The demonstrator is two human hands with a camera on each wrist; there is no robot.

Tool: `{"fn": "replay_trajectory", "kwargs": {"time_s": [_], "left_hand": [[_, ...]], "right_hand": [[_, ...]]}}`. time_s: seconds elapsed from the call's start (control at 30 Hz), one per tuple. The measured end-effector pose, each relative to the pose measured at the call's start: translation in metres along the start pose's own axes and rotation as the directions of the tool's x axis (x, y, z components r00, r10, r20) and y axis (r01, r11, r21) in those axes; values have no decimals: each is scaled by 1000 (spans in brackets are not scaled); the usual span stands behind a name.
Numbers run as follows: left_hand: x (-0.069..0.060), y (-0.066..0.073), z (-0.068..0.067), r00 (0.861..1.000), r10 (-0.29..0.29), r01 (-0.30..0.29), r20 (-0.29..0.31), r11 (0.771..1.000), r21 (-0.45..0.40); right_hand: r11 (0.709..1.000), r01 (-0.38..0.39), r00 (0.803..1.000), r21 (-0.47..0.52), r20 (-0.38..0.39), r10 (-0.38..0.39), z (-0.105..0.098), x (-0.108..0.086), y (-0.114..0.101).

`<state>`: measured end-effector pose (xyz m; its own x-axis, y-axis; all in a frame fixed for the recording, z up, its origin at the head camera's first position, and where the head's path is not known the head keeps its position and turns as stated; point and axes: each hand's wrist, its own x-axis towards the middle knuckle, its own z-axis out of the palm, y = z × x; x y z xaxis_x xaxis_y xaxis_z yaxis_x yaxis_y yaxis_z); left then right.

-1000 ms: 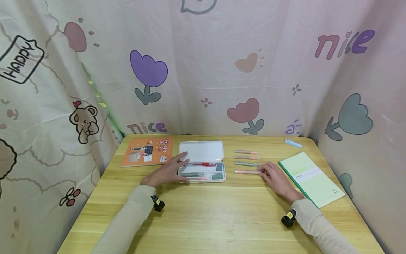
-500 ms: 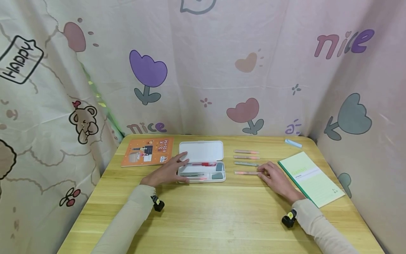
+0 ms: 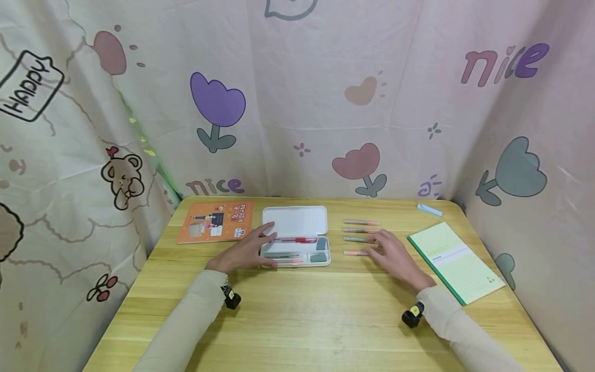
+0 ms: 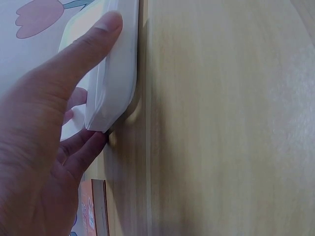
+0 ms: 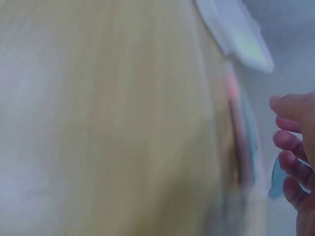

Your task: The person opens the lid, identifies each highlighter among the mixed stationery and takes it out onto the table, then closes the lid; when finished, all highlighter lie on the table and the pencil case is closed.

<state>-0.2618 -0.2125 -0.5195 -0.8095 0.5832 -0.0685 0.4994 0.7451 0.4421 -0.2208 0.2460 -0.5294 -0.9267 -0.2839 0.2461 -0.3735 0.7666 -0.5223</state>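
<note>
A white pencil case (image 3: 295, 221) lies on the table with its lid folded back. In it are a red pen (image 3: 304, 240), other slim pens (image 3: 283, 256) and grey-green pieces (image 3: 318, 258). My left hand (image 3: 244, 251) holds the case's left end; in the left wrist view the thumb (image 4: 93, 44) lies along its front side and other fingers bend at its end. Right of the case lie several pens in a row, pinkish ones (image 3: 360, 222) and a greenish one (image 3: 354, 238). Over the nearer pens, my right hand (image 3: 396, 257) has loosely bent fingers, apart from them in the right wrist view.
An orange book (image 3: 216, 222) lies left of the case. At the right is a pale green notebook (image 3: 457, 263), with a small light-blue object (image 3: 429, 210) behind it. Patterned curtains (image 3: 297, 103) enclose the table (image 3: 316, 320) at the back and sides.
My right hand has moved left from the right end of the nearest pen to over the nearer pens, and its fingers have come off that pen. The left hand stays on the case.
</note>
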Motion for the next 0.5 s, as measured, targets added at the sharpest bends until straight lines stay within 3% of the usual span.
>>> {"fn": "replay_trajectory", "kwargs": {"time_s": [0.3,0.5], "left_hand": [[-1,0,1,1000,6,-6,-4,1000,-14],[-1,-1,1,1000,5,-6,-8,1000,-27]], "right_hand": [[983,147,985,112,73,-155,40,33,-65],[960,273,945,61,173,-279,73,45,-97]]}}
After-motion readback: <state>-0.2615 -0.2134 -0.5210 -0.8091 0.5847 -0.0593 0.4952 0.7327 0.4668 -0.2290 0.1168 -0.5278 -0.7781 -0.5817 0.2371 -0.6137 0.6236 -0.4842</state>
